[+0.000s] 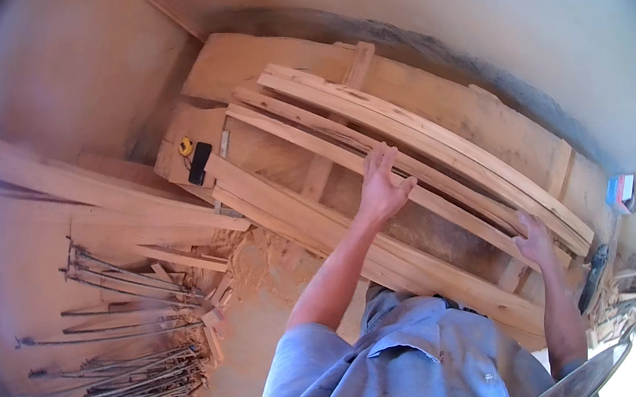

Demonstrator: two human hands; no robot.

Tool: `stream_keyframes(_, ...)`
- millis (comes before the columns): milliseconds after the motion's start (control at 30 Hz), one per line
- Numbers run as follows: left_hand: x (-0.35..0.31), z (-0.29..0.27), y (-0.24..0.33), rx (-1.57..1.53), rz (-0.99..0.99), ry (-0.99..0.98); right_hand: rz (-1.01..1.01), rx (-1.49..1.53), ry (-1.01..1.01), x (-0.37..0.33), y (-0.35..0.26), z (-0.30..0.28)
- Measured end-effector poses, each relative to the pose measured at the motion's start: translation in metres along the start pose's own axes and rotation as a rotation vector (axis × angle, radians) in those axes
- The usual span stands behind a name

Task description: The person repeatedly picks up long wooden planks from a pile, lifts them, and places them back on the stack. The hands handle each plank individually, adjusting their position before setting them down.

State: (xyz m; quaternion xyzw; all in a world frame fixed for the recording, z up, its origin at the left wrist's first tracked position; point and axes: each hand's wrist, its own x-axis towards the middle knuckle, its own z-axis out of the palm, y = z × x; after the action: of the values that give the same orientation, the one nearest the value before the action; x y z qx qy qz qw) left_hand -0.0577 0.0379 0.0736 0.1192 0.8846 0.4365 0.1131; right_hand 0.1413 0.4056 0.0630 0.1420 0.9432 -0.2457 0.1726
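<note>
Several long wooden strips lie side by side on a dusty workbench. My left hand [383, 182] rests on the front strip [301, 140] near its middle, fingers stretched forward and thumb apart. Farther right, my right hand [536, 240] has its thumb and fingers about the edge of the middle strip [447, 183] close to that strip's right end; part of its grip is hidden. Behind them lies a paler pair of planks [423, 133], touching each other along their length. Nearer my body, thicker boards [295, 210] run along the bench's front side.
A black phone [200, 163], a yellow tape measure [185, 146] and a metal square [224, 144] lie at the bench's left end. Several bar clamps [114, 377] stand at the left among wood scraps and sawdust. A small blue-and-white box [621, 193] is at the right.
</note>
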Motion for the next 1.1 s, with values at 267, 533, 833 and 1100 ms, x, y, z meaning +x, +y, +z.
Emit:
stream_keyframes(267,0.043,0.004,-0.028,0.752,0.496,-0.359,-0.029,-0.235,0.097,-0.013,-0.043,0.034)
stream_keyframes(533,0.067,0.014,-0.05,0.84,0.551,-0.538,-0.06,-0.208,0.268,-0.004,-0.035,0.058)
stream_keyframes(833,0.046,0.073,-0.012,0.588,0.727,-0.496,0.033,-0.236,0.406,-0.045,0.021,0.057)
stream_keyframes(1100,-0.014,0.144,0.023,0.297,0.457,-0.126,0.935,0.696,0.835,-0.094,0.091,0.11)
